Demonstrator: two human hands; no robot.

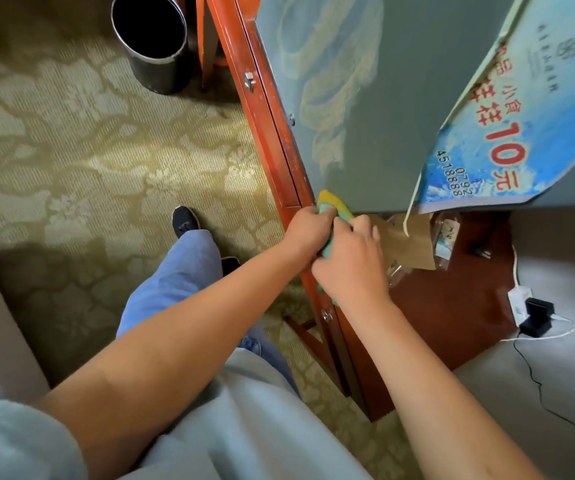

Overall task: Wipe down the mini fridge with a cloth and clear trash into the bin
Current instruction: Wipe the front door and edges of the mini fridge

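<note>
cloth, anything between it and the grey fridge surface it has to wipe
Nothing visible does. Both hands, left and right, grip the cloth right at the near corner of the fridge, and the grey surface ahead of it is bare. The blue poster covers only the right part.

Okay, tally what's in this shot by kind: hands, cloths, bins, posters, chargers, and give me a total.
Hands: 2, left hand and right hand
Cloths: 1, cloth
Bins: 1, bin
Posters: 1, poster
Chargers: 1, black charger
Total: 6
</note>
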